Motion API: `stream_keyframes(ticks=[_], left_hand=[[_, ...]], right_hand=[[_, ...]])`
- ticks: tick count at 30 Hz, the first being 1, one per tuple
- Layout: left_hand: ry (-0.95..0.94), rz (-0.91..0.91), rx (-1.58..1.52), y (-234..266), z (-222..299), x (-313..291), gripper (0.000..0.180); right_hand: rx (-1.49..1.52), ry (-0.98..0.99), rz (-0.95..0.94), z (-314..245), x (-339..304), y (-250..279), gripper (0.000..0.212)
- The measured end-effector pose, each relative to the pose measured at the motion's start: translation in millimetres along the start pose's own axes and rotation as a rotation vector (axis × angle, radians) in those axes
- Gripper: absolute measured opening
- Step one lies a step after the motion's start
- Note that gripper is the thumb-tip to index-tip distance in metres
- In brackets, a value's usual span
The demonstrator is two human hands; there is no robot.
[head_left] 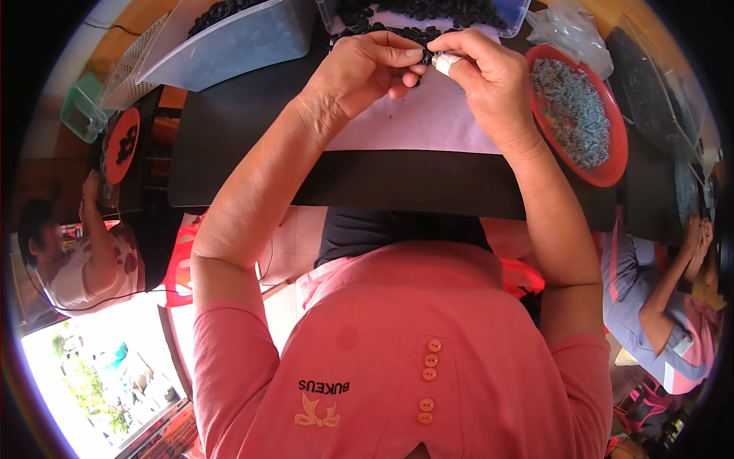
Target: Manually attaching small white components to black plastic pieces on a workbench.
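Left hand (358, 70) sits left of the tiny black piece (427, 58), right hand (495, 86) sits right, both seemingly pinching it, long axis too small to call tbh.

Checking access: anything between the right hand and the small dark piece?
No separate object visible in the way: the right hand is right at the small dark piece. Only the white covering by its thumb is close; whether it comes between is too small to tell.
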State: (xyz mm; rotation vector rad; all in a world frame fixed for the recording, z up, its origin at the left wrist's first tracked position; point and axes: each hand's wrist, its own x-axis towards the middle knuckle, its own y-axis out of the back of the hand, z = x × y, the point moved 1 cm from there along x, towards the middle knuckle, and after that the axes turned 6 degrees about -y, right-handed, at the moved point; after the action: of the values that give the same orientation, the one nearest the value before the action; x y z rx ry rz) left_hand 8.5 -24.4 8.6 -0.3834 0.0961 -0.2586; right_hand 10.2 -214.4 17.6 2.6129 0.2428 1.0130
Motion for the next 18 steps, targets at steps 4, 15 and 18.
stream_keyframes(ticks=[4, 15, 18], left_hand=[[-0.024, -0.042, 0.246, -5, 10, -6, 0.015], [-0.050, -0.067, -0.080, 10, -7, -5, 0.020], [-0.060, -0.090, -0.141, 13, -10, -6, 0.020]], right_hand=[[-0.083, 0.103, -0.034, -3, 1, 2, 0.017], [-0.083, 0.166, -0.028, 6, -5, -12, 0.026], [-0.048, 0.159, -0.023, 5, -4, -17, 0.026]])
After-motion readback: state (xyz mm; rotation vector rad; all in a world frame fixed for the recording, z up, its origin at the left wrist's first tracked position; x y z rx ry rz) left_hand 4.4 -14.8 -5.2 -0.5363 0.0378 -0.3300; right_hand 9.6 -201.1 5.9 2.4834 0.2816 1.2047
